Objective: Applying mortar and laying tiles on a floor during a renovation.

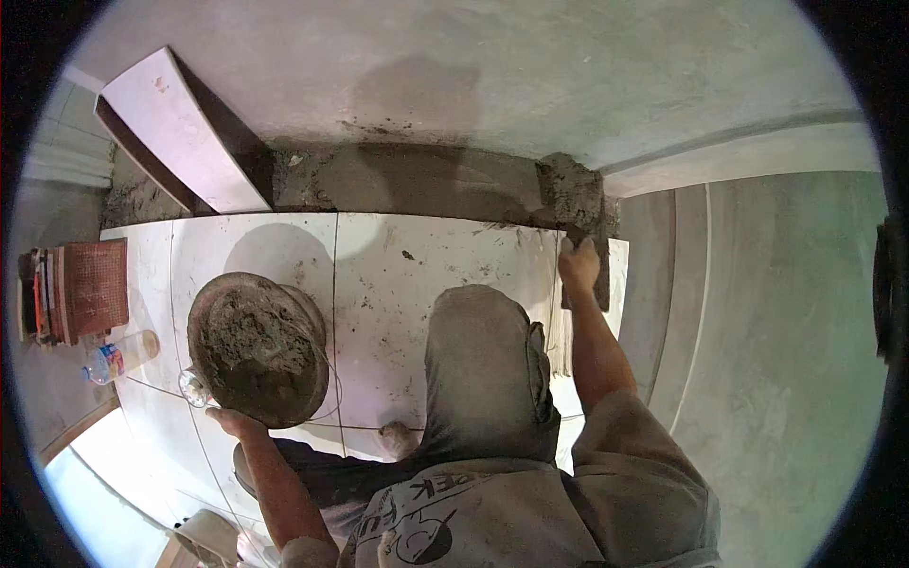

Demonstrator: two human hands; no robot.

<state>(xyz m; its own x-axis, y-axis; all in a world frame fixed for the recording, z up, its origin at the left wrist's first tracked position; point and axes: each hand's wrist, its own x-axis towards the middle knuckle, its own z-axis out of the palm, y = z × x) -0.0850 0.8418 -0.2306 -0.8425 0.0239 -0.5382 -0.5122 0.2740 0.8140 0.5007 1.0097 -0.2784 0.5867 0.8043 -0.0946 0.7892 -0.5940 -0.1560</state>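
Observation:
A round bucket (256,379) of grey wet mortar stands left of my knee, tilted somewhat on the white tiles. My left hand (239,423) is closed at its near rim, the fingertips partly hidden. At the far right, my right hand (579,265) is closed on what looks like a trowel; its blade cannot be told from the mortar. Just beyond that hand lies a thick heap of mortar (571,189), in the corner at the wall's foot. A smoothed mortar strip (426,180) runs leftward from it, between the wall and the tiles' edge.
A white tile (180,128) leans at the far left over the mortar strip. Reddish-brown perforated crates (93,289) and a plastic bottle (137,350) sit at the left. Mortar specks dot the floor tiles (379,331). A grey wall panel (757,312) bounds the right.

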